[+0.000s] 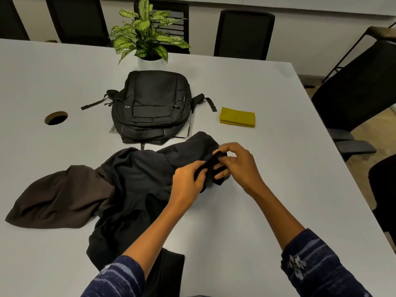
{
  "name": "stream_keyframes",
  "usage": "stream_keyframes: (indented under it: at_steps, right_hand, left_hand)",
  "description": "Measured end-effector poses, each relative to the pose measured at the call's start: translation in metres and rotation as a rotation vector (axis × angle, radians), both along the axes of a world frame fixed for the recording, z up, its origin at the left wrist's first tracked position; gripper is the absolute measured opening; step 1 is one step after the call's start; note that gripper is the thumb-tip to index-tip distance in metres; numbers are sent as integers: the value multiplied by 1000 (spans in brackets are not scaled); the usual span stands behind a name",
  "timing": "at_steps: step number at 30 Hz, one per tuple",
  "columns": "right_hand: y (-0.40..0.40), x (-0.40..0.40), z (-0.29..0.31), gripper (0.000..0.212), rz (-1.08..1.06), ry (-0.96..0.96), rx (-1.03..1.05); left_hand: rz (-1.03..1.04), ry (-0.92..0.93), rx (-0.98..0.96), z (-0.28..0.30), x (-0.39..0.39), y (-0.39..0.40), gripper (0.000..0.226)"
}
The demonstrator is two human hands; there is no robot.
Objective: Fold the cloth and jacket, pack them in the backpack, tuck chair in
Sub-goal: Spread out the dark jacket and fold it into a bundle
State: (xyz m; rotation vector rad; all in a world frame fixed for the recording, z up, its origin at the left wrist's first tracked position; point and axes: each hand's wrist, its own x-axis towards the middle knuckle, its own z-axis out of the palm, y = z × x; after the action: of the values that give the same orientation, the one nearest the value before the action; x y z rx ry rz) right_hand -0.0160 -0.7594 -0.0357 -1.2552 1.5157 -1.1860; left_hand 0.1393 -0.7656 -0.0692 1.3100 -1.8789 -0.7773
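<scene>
A dark jacket lies spread and rumpled on the white table, its brown lining or hood flopped out to the left. My left hand and my right hand both pinch a black cuff at the end of the jacket's right sleeve, lifted a little off the table. A black backpack lies flat and zipped beyond the jacket. A yellow cloth, folded into a small rectangle, sits to the backpack's right.
A potted plant stands behind the backpack. A round cable hole is at the left. Black chairs line the far edge, and another chair stands at the right. A chair back shows at the near edge.
</scene>
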Motion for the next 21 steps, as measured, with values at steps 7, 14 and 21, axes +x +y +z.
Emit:
stream_keyframes:
  at_steps: [7, 14, 21]
  right_hand:
    - [-6, 10, 28, 33, 61, 29, -129]
    - [-24, -21, 88, 12, -153, -476, -272]
    - [-27, -66, 92, 7, -351, -412, -294]
  left_hand:
    - [138, -65, -4, -35, 47, 9, 43]
    - [207, -500, 211, -96, 94, 50, 14]
    - [194, -858, 242, -105, 145, 55, 41]
